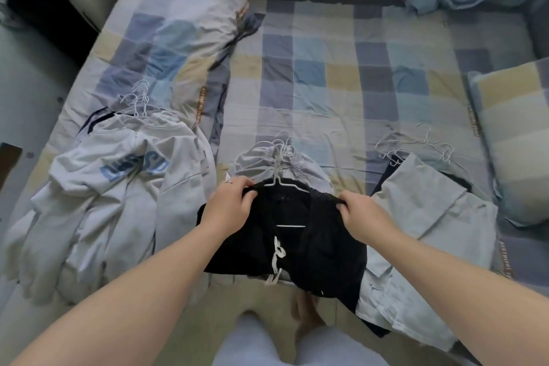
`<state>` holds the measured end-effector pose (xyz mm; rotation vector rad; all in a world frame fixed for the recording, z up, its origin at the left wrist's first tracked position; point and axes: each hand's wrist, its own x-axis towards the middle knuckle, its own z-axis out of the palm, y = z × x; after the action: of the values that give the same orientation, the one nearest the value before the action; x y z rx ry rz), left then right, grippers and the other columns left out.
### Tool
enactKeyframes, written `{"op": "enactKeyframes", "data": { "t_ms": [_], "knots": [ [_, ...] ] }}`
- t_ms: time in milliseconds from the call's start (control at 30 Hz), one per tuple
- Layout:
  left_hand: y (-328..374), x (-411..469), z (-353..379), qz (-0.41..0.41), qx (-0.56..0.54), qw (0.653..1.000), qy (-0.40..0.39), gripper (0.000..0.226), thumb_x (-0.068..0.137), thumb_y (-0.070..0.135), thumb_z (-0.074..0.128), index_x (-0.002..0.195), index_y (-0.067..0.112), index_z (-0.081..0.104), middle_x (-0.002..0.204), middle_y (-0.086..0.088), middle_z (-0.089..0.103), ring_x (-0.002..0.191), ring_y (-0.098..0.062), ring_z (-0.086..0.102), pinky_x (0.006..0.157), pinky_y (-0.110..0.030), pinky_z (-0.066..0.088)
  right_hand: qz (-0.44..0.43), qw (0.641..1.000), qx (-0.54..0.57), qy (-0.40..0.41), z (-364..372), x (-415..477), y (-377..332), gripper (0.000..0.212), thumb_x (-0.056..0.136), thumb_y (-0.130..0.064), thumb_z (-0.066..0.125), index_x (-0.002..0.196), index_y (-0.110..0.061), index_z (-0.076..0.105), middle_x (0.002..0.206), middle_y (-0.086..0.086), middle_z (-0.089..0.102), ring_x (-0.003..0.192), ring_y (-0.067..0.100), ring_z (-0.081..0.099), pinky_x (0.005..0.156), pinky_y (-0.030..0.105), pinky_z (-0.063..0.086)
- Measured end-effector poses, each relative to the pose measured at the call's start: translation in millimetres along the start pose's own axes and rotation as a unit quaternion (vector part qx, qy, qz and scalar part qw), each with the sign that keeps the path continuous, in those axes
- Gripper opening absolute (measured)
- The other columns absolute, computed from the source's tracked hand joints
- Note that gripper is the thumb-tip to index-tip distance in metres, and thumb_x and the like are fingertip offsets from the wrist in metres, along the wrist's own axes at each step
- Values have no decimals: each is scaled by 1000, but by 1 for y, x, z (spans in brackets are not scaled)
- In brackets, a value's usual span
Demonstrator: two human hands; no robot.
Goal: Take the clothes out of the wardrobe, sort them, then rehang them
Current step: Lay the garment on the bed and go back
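Pinching the top edge of the soft black drawstring garment [300, 255], the left hand [228, 206] and the right hand [363, 215] each grip a fold of dark cloth, one at either end of the thin white wire hanger [287, 187]. It lies mid-bed over the crumpled grey elastic-waisted trousers [300, 159] on the checked blue-and-yellow cotton bedsheet [326, 68]. Its waist runs side to side between the grips, both hands equally near, its length trailing towards the person and the hook pointing away.
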<state>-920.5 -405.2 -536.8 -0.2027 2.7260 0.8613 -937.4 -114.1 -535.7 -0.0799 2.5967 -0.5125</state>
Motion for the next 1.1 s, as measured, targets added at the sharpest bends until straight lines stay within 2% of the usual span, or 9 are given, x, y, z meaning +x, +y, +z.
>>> {"op": "enactKeyframes", "data": {
  "t_ms": [133, 367, 533, 667, 767, 867, 967, 1100],
  "knots": [
    [-14, 43, 40, -16, 9, 1000, 4, 22, 99, 30, 56, 119, 22, 62, 117, 3, 64, 109, -20, 58, 92, -40, 47, 34, 999, -2, -3, 30, 50, 16, 15, 98, -23, 43, 92, -18, 56, 96, 4, 62, 90, 31, 58, 77, 42, 48],
    [-57, 129, 109, -32, 22, 999, -4, 23, 99, 30, 55, 120, 21, 62, 115, 2, 64, 109, -22, 56, 99, -44, 42, 71, 997, 11, -8, 96, 141, 40, 22, 98, -19, 44, 113, -15, 59, 111, 7, 62, 104, 32, 54, 89, 46, 45],
    [-86, 186, 153, -33, 26, 999, -8, 25, 99, 29, 54, 121, 20, 61, 119, 0, 64, 113, -25, 56, 100, -44, 38, 88, 996, -5, -25, 148, 197, 56, 26, 98, -25, 45, 121, -15, 50, 119, 7, 56, 112, 32, 49, 92, 44, 36],
    [-105, 222, 181, -45, 19, 999, -11, 27, 101, 30, 52, 126, 20, 57, 123, -2, 61, 114, -26, 55, 101, -48, 40, 97, 995, 9, -15, 181, 232, 63, 41, 99, -32, 43, 137, -19, 40, 131, 6, 50, 122, 29, 44, 101, 47, 32],
    [-118, 238, 195, -51, 20, 998, -23, 34, 101, 33, 51, 133, 25, 53, 131, -1, 59, 120, -25, 53, 103, -47, 38, 113, 993, 25, 2, 196, 251, 67, 52, 100, -39, 39, 147, -19, 31, 146, 2, 42, 136, 25, 33, 109, 46, 24],
    [-128, 237, 200, -55, 43, 997, -35, 43, 101, 37, 49, 142, 26, 47, 142, 1, 54, 131, -24, 46, 109, -45, 34, 119, 993, 3, 18, 201, 255, 65, 59, 100, -46, 33, 153, -21, 22, 157, -2, 29, 144, 20, 20, 115, 46, 15],
    [-133, 219, 195, -63, 66, 994, -66, 51, 102, 41, 45, 150, 27, 39, 156, 3, 39, 146, -20, 29, 118, -45, 25, 118, 993, -21, -2, 198, 243, 55, 64, 99, -52, 27, 156, -25, 13, 163, -4, 14, 149, 19, 6, 118, 47, 9],
    [-123, 180, 173, -82, 75, 989, -100, 57, 102, 48, 39, 155, 32, 29, 164, 6, 23, 152, -19, 12, 122, -44, 15, 102, 993, -47, -23, 177, 214, 35, 65, 99, -55, 24, 156, -30, 5, 164, -5, 5, 150, 20, 1, 119, 47, 7]
  ]
}}
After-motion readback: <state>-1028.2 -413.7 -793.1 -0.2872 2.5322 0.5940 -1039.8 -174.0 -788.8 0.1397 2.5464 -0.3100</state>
